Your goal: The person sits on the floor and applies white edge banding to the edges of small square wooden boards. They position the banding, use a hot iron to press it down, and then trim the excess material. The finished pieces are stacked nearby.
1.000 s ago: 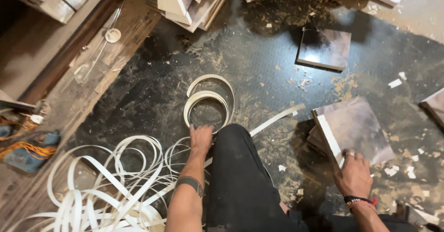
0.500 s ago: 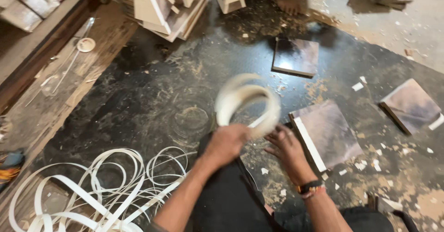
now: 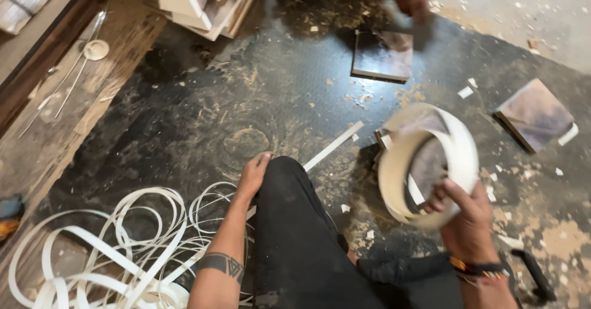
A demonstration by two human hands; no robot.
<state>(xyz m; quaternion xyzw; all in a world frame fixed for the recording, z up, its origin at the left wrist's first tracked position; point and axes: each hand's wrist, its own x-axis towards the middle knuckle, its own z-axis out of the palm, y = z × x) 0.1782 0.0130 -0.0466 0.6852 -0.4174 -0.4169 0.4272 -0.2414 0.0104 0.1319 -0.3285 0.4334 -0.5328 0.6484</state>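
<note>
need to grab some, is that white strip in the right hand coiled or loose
Coiled: the white strip forms a wound ring gripped by the right hand.

Dusty dark floor mat (image 3: 203, 118) amid scattered chips, beside stacked wooden panels (image 3: 203, 1).

Dim, even light; top edge perhaps motion-blurred.
</note>
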